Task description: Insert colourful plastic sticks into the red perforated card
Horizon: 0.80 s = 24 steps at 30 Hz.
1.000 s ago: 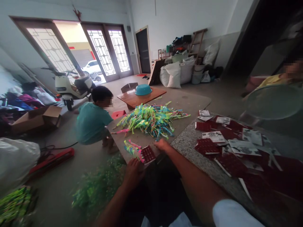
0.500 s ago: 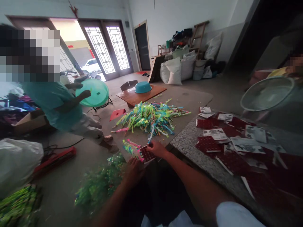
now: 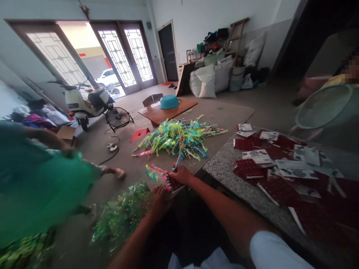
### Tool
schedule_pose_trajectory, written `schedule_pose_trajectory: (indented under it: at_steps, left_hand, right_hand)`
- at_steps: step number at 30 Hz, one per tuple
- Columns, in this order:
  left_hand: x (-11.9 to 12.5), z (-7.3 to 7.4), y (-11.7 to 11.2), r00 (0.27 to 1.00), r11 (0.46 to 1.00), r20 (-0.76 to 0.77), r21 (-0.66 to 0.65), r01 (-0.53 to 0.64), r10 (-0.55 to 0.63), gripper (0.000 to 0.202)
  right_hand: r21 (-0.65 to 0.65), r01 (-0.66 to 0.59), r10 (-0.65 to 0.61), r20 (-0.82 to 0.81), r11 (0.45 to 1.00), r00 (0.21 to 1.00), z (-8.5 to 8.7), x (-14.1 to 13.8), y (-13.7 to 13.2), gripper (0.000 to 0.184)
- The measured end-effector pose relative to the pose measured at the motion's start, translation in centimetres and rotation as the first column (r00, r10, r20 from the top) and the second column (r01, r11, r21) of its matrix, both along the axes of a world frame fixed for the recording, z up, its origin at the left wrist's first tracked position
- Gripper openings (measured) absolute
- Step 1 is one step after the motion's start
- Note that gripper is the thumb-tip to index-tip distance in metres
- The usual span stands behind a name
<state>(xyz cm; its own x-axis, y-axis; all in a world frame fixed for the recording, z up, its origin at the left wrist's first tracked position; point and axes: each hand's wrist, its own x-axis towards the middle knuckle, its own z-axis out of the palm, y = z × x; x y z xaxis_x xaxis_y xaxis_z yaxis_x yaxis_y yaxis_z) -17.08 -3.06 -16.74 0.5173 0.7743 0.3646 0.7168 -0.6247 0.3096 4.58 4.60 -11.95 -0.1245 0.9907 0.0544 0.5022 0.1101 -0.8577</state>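
Observation:
My left hand (image 3: 159, 201) grips the near left edge of a dark red card (image 3: 176, 183) printed with rows of small marks. Pink, yellow-green and blue ribbon strips (image 3: 158, 175) stand along the card's left side. Over the card's far edge, my right hand (image 3: 183, 175) is closed in a pinch on a thin blue ribboned strip (image 3: 178, 161), whose lower end my fingers hide. Just beyond lies a big heap of yellow-green, blue and pink ribboned strips (image 3: 179, 136) on the tabletop.
Dark red cards (image 3: 248, 169) and white printed packets (image 3: 255, 157) cover the granite slab at right. Clear green wrapped pieces (image 3: 123, 213) lie at lower left. A co-worker with a green basin (image 3: 56, 190) is close on the left; another pale basin (image 3: 325, 106) is at right.
The co-worker on the left has come nearer with the green basin, uncovering a scooter and a fan. The strip in my right hand now stands more upright over the card; my left hand stays.

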Motion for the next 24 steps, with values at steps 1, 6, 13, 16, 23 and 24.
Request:
schedule_pose_trajectory:
  at_steps: [1,6,13,16,23,24]
  left_hand:
    - [0.0,0.0,0.0,1.000,1.000,-0.004,-0.004,0.003,-0.003,0.042]
    - [0.0,-0.1,0.0,1.000,1.000,-0.003,0.008,-0.010,0.010,0.041]
    - [0.4,1.1,-0.3,1.000,1.000,0.016,-0.019,-0.016,0.016,0.043]
    - [0.5,1.2,-0.4,1.000,0.999,0.009,-0.034,-0.015,0.015,0.042]
    - [0.4,0.8,-0.4,0.999,0.999,-0.018,-0.028,-0.029,0.029,0.037]
    - [0.4,0.7,-0.4,0.999,0.999,-0.019,-0.019,-0.031,0.030,0.039]
  right_hand:
    - [0.001,0.000,0.000,-0.012,1.000,1.000,-0.1,0.0,0.1,0.002]
    - [-0.063,-0.047,0.047,-0.007,0.997,0.999,-0.7,0.4,0.5,0.028]
    - [-0.151,0.024,-0.022,0.015,0.988,1.000,0.7,2.0,0.9,0.022]
    - [-0.159,-0.004,0.014,0.060,0.987,0.998,0.9,2.1,1.1,0.020]
    - [-0.030,-0.088,0.093,0.266,0.996,0.960,0.6,0.9,0.9,0.019]
    - [-0.021,-0.104,0.106,0.293,0.994,0.950,0.6,0.9,0.9,0.020]
